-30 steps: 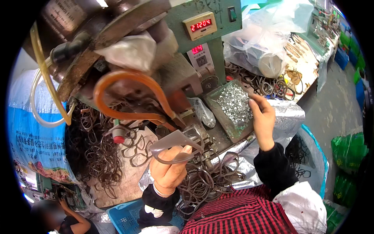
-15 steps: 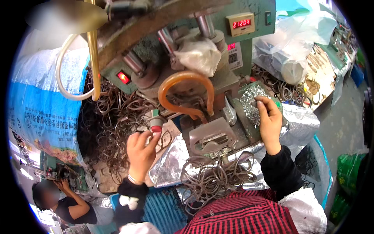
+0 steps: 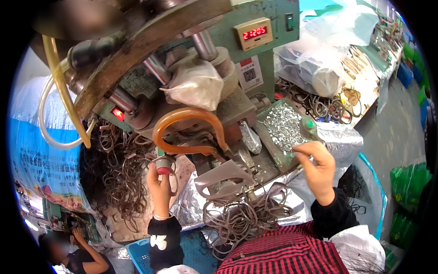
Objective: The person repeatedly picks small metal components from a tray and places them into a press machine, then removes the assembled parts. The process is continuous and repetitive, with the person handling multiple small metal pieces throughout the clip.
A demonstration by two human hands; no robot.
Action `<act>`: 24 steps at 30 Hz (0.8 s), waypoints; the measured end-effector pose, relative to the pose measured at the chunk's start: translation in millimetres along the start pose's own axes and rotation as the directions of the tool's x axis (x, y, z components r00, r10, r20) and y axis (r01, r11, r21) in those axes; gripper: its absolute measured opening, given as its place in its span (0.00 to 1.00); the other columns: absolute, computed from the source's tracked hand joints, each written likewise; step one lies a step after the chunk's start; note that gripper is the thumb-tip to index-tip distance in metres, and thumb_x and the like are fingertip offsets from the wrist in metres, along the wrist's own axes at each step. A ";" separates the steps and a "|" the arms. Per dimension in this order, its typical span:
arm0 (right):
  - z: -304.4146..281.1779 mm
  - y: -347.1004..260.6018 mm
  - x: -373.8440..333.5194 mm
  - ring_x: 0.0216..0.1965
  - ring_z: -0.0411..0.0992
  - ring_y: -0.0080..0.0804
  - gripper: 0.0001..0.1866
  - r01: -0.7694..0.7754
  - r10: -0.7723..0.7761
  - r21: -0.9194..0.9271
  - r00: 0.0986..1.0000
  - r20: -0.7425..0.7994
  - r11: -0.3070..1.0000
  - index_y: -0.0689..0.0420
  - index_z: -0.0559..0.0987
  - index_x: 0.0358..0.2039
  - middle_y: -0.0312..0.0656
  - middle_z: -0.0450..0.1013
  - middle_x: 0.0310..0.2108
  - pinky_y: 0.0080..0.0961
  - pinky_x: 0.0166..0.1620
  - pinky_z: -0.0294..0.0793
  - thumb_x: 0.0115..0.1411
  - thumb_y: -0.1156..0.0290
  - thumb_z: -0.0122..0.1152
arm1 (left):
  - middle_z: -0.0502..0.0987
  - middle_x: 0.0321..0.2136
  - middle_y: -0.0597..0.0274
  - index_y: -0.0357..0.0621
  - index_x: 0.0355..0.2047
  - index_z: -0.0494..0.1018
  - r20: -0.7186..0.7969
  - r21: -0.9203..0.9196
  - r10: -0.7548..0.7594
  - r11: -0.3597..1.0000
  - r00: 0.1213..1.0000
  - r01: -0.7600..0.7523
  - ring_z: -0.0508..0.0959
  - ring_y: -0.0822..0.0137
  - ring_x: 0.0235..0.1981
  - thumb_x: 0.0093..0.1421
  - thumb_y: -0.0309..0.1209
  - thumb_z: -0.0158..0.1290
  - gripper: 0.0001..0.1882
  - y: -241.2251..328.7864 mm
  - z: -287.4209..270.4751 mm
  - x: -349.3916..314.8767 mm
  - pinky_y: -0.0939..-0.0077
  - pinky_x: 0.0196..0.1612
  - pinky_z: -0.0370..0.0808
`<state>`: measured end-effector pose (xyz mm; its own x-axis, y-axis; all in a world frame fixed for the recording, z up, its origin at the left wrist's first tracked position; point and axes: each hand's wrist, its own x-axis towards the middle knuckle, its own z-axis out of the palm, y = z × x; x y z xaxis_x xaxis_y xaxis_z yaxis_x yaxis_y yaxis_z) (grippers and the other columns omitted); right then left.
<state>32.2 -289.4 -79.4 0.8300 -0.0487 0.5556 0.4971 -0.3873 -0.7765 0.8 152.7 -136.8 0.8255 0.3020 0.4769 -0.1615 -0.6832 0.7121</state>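
Observation:
My left hand [image 3: 159,194] is raised beside the press, fingers closed on a thin brown loop [image 3: 175,181] that curves round next to a red push button [image 3: 163,169]. My right hand [image 3: 318,171] is pinched at the near edge of a green tray [image 3: 285,165] heaped with small shiny metal pieces [image 3: 284,125]; what is between its fingertips is too small to make out. Between the hands, a flat grey-brown piece with an oblong opening [image 3: 223,177] sits at the front of the green press [image 3: 269,48]. A thick orange tube [image 3: 157,134] arches above it.
Tangled brown loops [image 3: 242,214] lie before my striped apron, over a blue basket [image 3: 196,249]. A larger dark heap of loops [image 3: 121,182] stands left, beside a blue-and-white sack [image 3: 45,169]. A counter box [image 3: 253,33] glows red. Another person [image 3: 89,258] sits at the lower left.
The view has shifted, moving the press left and down. My right hand has drawn back from the metal pieces to the tray's near edge. My left hand's fingers now point up beside the button.

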 end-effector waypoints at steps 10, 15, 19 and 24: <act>89.1 -45.2 19.9 0.41 0.77 0.25 0.17 -0.248 0.150 0.579 0.966 0.212 0.777 0.64 0.76 0.47 0.41 0.78 0.39 0.22 0.45 0.75 0.56 0.81 0.64 | 0.72 0.26 0.74 0.38 0.53 0.76 -0.147 -0.523 -0.448 0.792 0.882 0.315 0.65 0.82 0.22 0.68 0.29 0.53 0.15 48.0 23.7 -58.8 0.85 0.25 0.60; 92.5 -49.5 25.0 0.41 0.75 0.19 0.21 -0.352 0.224 0.665 0.936 0.273 0.659 0.66 0.73 0.52 0.38 0.77 0.37 0.18 0.47 0.72 0.57 0.83 0.63 | 0.74 0.26 0.68 0.35 0.52 0.75 -0.473 -0.330 -0.244 0.940 0.847 0.087 0.66 0.80 0.22 0.70 0.25 0.48 0.13 116.6 25.2 -47.1 0.86 0.23 0.63; 90.3 -67.6 26.8 0.40 0.75 0.19 0.22 -0.485 0.264 0.703 0.874 0.408 0.520 0.66 0.72 0.52 0.38 0.77 0.38 0.18 0.48 0.72 0.57 0.84 0.63 | 0.78 0.28 0.60 0.34 0.57 0.72 -0.567 -0.150 0.370 0.832 0.736 -0.534 0.67 0.79 0.22 0.70 0.24 0.47 0.16 198.5 10.2 -8.4 0.87 0.24 0.64; 78.2 -95.2 14.6 0.46 0.73 0.22 0.23 -0.410 0.252 0.690 0.912 0.324 0.596 0.64 0.70 0.56 0.40 0.73 0.50 0.22 0.53 0.71 0.58 0.84 0.57 | 0.80 0.31 0.54 0.31 0.55 0.72 -0.446 0.045 0.493 0.846 0.747 -0.532 0.71 0.76 0.21 0.69 0.21 0.47 0.16 194.8 14.2 -1.5 0.86 0.23 0.68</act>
<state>16.7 -181.2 -20.6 0.9641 0.1559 0.2148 0.1310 0.4244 -0.8960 -24.2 9.7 -6.1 0.2962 0.1849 0.9371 -0.5510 -0.7683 0.3257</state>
